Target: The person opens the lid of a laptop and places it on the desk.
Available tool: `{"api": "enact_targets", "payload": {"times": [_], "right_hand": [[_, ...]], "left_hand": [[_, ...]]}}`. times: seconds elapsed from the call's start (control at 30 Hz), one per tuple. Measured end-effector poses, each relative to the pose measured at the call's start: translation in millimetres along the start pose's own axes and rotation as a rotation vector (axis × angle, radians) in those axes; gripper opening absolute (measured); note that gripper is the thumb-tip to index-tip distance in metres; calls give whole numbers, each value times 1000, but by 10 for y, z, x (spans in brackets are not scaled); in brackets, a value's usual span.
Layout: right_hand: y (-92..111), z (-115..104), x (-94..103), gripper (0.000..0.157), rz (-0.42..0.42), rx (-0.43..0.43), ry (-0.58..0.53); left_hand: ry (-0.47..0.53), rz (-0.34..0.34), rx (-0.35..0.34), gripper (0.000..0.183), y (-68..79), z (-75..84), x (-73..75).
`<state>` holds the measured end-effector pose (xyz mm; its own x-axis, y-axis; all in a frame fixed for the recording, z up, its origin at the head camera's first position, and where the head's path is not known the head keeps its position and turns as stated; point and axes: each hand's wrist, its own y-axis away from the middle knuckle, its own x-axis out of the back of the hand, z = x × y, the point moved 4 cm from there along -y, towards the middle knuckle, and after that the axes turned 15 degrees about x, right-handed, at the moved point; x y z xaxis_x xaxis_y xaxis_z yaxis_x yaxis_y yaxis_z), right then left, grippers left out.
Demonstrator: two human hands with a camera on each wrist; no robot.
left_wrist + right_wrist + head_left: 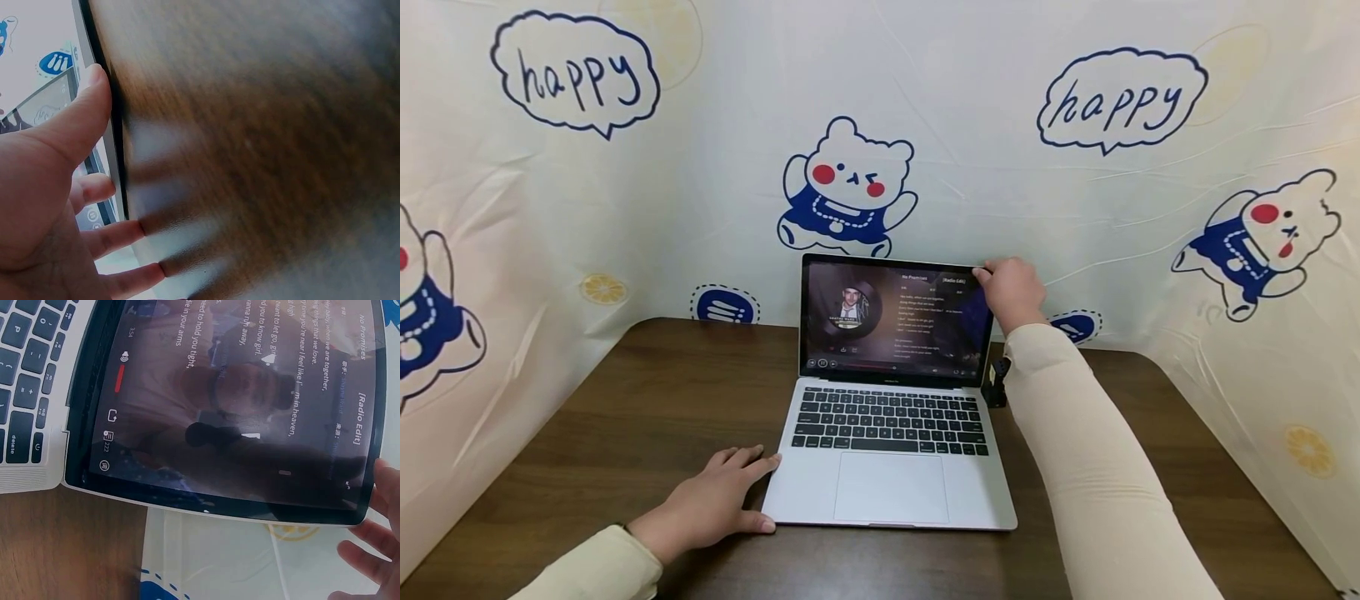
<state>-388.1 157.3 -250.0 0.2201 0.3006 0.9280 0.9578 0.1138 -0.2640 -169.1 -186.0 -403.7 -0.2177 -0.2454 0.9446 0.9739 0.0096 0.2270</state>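
Open laptop (891, 417) sits square on the dark wooden table (625, 400), near the middle, screen (891, 317) lit with a music player and lines of lyrics; lid stands roughly upright, tilted slightly back

Right hand (1011, 292) reaches over to the lid's top right corner; thumb and fingers pinch that corner, thumb on the screen side; right wrist view confirms fingertips (369, 556) at the corner just off the bezel; judged: a corner hold gives leverage on the hinge while keeping the fingers off most of the display

Left hand (711, 500) lies flat on the table against the front left corner of the base; fingers straight and spread, holding nothing; left wrist view shows the thumb (78, 119) laid along the base's edge and the fingers resting on the palm rest surface; judged: this braces the base so it does not slide or lift when the lid is worked

Edges and room: bare table on both sides of the laptop and in front; a patterned curtain (1075, 208) with bear drawings encloses the back and sides, close behind the lid, so little clearance rearward; a small black object (996, 383) sits just beside the right hinge, partly hidden by the sleeve (1090, 467), cannot tell what it is
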Motion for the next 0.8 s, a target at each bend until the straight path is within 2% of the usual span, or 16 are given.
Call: {"api": "enact_targets", "payload": {"times": [0.4, 0.8], "right_hand": [[2, 11, 38, 41, -14, 32, -13], [69, 45, 144, 37, -4, 88, -35]], "left_hand": [[-2, -25, 15, 85, -10, 15, 14], [-2, -12, 6, 85, 10, 41, 36]]}}
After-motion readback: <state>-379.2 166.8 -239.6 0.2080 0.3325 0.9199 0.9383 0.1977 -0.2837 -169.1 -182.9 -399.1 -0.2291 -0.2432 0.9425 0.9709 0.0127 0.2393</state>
